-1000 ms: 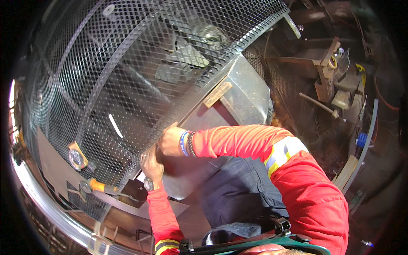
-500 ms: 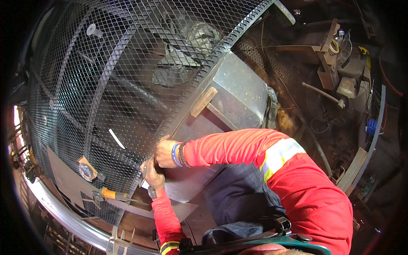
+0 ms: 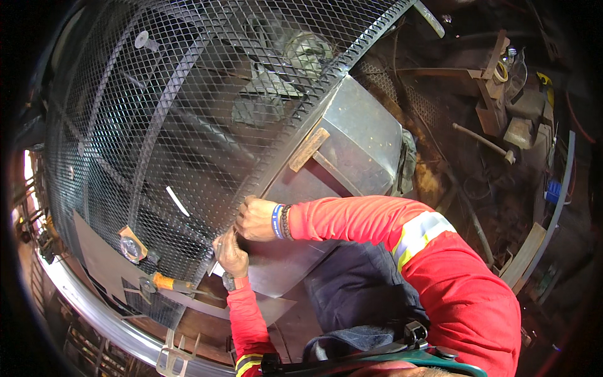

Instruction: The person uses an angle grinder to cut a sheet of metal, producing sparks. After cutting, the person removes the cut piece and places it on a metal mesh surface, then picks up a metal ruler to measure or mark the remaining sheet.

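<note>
Both my hands are at the near edge of a large panel of expanded metal mesh (image 3: pixel 182 125), where it meets a grey metal sheet (image 3: pixel 282 264). My right hand (image 3: pixel 256 218) has its fingers curled down at that edge. Just below it and to the left, my left hand (image 3: pixel 231 254) is closed too, thumb and fingers pinched together. Whatever sits between the fingers of either hand is hidden. A bright sliver of metal (image 3: pixel 218 270) shows beneath my left hand.
An angle grinder (image 3: pixel 164 281) with an orange body lies left of my left hand. Near it are an opened small box (image 3: pixel 132 245) and a white strip (image 3: pixel 178 201) on the mesh. A wood piece (image 3: pixel 309 149) rests by a metal box (image 3: pixel 361 135). A hammer (image 3: pixel 483 143) lies at right.
My right hand has slid slightly away and to the right along the edge, widening the space between the hands. My left hand has barely moved; the whole view has shifted a little.
</note>
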Motion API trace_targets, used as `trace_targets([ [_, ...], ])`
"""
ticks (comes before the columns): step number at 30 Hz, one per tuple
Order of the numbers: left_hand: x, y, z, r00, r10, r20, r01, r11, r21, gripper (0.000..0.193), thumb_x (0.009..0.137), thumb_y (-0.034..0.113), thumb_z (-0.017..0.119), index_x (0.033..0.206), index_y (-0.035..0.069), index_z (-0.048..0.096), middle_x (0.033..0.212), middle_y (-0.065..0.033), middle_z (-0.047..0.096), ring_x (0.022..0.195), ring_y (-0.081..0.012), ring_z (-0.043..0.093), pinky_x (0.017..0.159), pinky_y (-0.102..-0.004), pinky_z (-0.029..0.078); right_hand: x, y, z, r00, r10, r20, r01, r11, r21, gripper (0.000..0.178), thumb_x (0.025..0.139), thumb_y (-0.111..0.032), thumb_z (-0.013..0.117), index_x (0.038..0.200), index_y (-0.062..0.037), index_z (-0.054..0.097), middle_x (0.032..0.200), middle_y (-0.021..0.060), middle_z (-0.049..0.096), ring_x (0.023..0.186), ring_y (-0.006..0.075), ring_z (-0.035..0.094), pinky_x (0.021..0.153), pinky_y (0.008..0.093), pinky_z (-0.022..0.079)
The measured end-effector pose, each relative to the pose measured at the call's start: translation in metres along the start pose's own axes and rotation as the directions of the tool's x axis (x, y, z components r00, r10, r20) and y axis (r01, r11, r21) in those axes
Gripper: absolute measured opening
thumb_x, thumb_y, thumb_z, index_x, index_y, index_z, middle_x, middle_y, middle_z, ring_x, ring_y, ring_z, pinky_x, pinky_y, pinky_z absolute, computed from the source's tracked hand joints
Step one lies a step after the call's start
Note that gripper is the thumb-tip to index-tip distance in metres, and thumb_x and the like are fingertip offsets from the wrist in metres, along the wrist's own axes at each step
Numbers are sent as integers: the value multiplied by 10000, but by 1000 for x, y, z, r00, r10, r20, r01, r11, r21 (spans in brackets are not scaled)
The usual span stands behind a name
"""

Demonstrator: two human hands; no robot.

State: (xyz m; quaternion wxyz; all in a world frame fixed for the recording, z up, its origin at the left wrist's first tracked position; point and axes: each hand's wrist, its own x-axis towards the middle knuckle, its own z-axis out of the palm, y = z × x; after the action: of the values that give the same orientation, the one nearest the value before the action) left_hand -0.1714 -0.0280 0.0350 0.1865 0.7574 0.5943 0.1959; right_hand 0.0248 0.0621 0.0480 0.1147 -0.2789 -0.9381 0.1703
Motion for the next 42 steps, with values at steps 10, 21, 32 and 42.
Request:
trace_targets([
  [10,-3,-2,0,997,-50,-66,52,998,24,247,865,-25,627,1091,23,713,972,-113,727,885,-308,673,853,-425,501,-96,48,-113,848,463,-259,-320,836,446,404,716,-77,705,1117,-53,658,909,95,648,845,305,643,729,402,559],
  [21,-1,-10,-8,994,-65,-93,70,996,53,181,915,-7,608,1059,33,710,955,-114,730,858,-299,681,846,-431,501,-226,104,-106,382,858,-343,-767,501,401,137,938,-22,629,1060,1,688,870,134,640,813,290,617,757,362,500],
  [32,11,3,-19,994,-50,-98,61,991,115,171,917,-28,613,1065,7,692,966,-110,732,845,-285,680,838,-436,499,-227,103,-82,332,861,-386,-770,484,416,156,916,-27,651,1062,12,689,991,159,655,944,315,607,858,381,491],
  [42,6,-2,0,994,3,-112,6,997,80,212,900,-43,619,1094,7,689,1011,-115,737,883,-269,695,851,-435,498,-225,105,-87,349,863,-365,-770,486,413,172,913,-47,655,1072,13,684,983,163,651,952,325,602,869,391,486],
])
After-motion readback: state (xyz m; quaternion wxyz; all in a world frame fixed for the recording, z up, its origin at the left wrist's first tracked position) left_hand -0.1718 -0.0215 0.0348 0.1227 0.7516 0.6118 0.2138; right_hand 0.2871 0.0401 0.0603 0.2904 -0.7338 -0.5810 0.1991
